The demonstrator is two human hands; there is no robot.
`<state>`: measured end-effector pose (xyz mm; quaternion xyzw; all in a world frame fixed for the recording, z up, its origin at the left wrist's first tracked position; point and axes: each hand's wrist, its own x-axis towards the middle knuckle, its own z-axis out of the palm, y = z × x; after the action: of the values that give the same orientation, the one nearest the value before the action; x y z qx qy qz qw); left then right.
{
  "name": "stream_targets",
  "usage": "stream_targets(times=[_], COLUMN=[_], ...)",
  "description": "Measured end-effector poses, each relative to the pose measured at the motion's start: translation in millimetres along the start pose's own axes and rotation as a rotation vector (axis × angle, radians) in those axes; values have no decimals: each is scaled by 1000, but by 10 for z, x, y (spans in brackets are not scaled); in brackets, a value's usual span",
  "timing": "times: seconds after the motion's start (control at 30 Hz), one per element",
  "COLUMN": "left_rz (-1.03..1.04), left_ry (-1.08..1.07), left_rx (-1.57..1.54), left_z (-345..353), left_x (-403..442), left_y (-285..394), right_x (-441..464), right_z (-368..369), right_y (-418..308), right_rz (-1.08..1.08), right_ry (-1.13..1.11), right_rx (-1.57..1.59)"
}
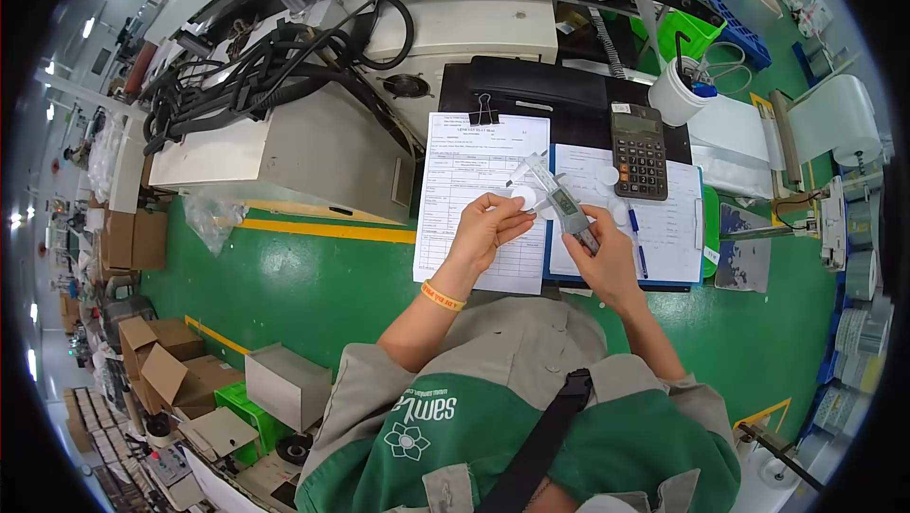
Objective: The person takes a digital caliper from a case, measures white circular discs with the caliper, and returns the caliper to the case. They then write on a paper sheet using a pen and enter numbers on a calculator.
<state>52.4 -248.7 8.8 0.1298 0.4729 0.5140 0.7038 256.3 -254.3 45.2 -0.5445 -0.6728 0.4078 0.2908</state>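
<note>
The left hand (488, 229) pinches a white disc (523, 194) at 9 o'clock from the digital caliper (566, 207), which the right hand (605, 252) grasps by its lower end. From the caliper, the calculator (639, 152) lies at 2 o'clock, the blue pen (637, 242) at 4 o'clock, and the binder clip (483, 116), on a printed sheet (469, 172), at 11 o'clock.

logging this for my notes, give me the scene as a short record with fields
left hand: pinching a white disc
right hand: holding a digital caliper, display toward the camera
printed form: left side, black binder clip at its top edge
calculator: right of the caliper
blue pen: nearer the person than the calculator
</note>
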Motion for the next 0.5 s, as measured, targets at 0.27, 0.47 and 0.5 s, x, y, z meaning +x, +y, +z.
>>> stream_targets(times=[0.27, 0.47, 0.5], left_rz=[58, 67, 62], left_ry=[-5, -8, -7], left_rx=[17, 35, 43], left_z=[13, 19, 19], left_x=[-1, 15, 22], left_y=[-34, -38, -40], right_x=[4, 9, 8], right_z=[29, -1, -7], right_y=[27, 13, 11], right_rz=[-58, -78, -79], right_ry=[46, 68, 70], right_rx=[36, 26, 23])
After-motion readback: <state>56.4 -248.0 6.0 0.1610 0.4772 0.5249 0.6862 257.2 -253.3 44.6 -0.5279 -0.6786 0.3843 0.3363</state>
